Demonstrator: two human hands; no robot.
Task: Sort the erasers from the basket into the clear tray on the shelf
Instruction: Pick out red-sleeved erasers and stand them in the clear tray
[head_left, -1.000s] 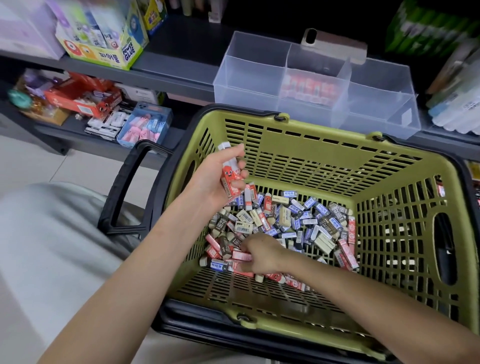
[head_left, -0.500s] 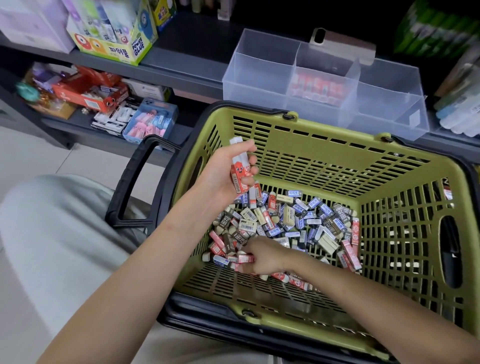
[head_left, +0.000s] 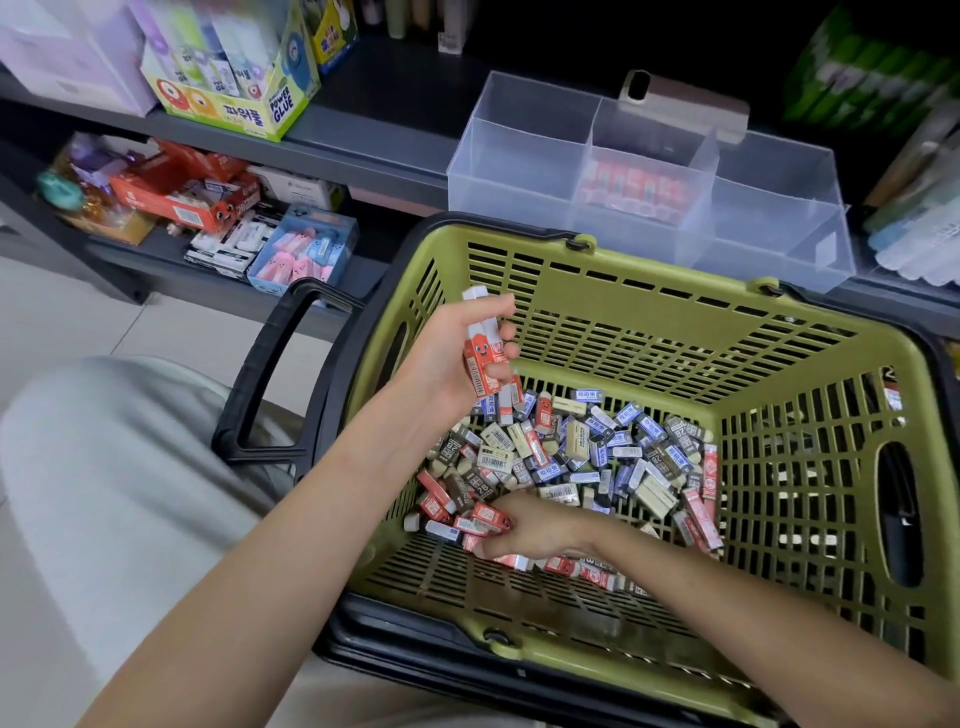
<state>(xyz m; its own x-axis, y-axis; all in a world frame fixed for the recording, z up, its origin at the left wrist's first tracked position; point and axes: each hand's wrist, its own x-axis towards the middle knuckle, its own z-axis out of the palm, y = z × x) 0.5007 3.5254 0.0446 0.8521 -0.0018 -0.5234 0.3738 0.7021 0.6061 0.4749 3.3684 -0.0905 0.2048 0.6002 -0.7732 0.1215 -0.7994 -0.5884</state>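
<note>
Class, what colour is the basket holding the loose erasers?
The basket is olive green with a black handle, clearest in the head view.

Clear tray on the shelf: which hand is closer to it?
Left. The left hand, holding red erasers, hovers below the clear tray; the right hand reaches low into the basket.

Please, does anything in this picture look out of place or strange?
One thing: a flat pinkish object with a camera-like hole, perhaps a phone, lies at the back edge of the clear tray on the shelf. Nothing looks spilled or damaged; the erasers form a loose heap inside the basket.
</note>
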